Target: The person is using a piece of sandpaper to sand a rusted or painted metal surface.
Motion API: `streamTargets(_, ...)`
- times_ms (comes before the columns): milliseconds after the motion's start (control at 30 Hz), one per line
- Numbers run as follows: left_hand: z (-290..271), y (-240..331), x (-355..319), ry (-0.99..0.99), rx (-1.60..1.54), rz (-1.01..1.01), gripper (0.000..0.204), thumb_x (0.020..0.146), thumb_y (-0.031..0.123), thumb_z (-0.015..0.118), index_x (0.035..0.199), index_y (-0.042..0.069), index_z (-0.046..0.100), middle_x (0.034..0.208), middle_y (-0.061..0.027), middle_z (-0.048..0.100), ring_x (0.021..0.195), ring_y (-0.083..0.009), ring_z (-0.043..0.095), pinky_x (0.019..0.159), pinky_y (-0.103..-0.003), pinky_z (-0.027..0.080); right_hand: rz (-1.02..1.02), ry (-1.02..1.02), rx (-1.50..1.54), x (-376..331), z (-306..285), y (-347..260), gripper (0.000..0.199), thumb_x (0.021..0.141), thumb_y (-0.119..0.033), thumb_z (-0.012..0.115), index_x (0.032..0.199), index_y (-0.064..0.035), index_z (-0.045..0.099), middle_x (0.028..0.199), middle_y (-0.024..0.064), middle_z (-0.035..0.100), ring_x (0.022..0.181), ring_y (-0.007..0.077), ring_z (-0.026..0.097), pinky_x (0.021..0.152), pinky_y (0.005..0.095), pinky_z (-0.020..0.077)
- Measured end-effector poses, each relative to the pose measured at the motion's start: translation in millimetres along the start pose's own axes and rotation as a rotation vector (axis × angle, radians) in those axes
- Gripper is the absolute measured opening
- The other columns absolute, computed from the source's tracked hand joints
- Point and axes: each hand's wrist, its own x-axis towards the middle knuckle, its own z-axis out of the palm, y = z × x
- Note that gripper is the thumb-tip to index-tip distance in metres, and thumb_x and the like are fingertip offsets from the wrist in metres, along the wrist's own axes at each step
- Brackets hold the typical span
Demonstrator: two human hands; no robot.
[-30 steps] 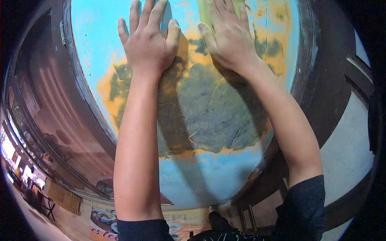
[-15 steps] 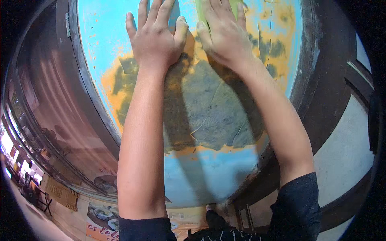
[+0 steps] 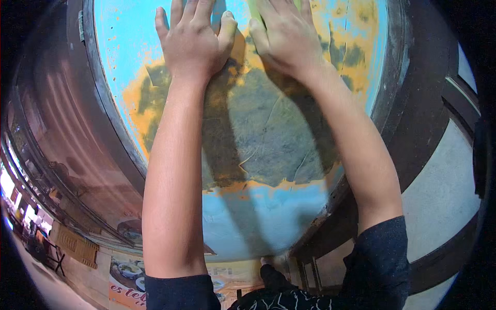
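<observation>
In front of me is a painted panel (image 3: 263,134) in a dark frame, with bright blue paint, orange patches and a large dull grey-green area in the middle. My left hand (image 3: 192,51) lies on its upper left part, palm down and fingers spread, holding nothing. To its right, my right hand (image 3: 289,46) presses a yellow-green sheet (image 3: 254,10), apparently sandpaper, against the panel. Only slivers of the sheet show beside the thumb and between the fingers. The fingertips of both hands run past the upper edge of the picture.
A dark frame (image 3: 116,113) with a hinge borders the panel on the left. To the right are dark beams (image 3: 429,139) and pale wall sections (image 3: 439,191). At lower left are a woven brown seat (image 3: 77,248) and a printed food banner (image 3: 124,281).
The view has shifted slightly, so the panel sits a little farther left and higher. Both hands have slid slightly up the panel, the sheet still under my right hand.
</observation>
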Motion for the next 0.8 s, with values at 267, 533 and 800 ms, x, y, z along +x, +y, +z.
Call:
streamTargets(267,0.8,3.2,-0.7,-0.006,-0.035,-0.006,0.052,0.093,0.027,0.057,0.144,0.016,0.053,0.161,-0.0071,0.044,0.154,-0.0323,0.031,0.127,-0.056,0.016,0.087,0.191,0.062,-10.7,11.4,40.4,0.073,0.099,-0.031,0.040,0.158,0.0096,0.026,0.168,0.0264,0.022,0.158,0.0389,0.017,0.129,0.0487,0.0094)
streamTargets(533,2.2,-1.7,-0.9,0.044,-0.038,0.021,0.053,0.093,0.028,0.057,0.144,0.015,0.054,0.161,-0.0058,0.045,0.155,-0.0314,0.031,0.127,-0.056,0.017,-0.116,0.114,0.081,3.1,11.7,9.0,0.071,0.100,-0.037,0.045,0.156,0.0058,0.037,0.164,0.0254,0.033,0.156,0.0354,0.026,0.128,0.0509,0.0131)
streamTargets(800,2.6,-1.8,-0.7,0.013,-0.038,0.008,0.054,0.091,0.027,0.058,0.144,0.017,0.053,0.161,-0.0050,0.045,0.155,-0.0317,0.031,0.126,-0.058,0.017,0.164,0.208,0.051,-9.1,6.9,39.0,0.069,0.101,-0.033,0.040,0.158,0.0055,0.033,0.165,0.0253,0.031,0.157,0.0384,0.022,0.129,0.0465,0.0100)
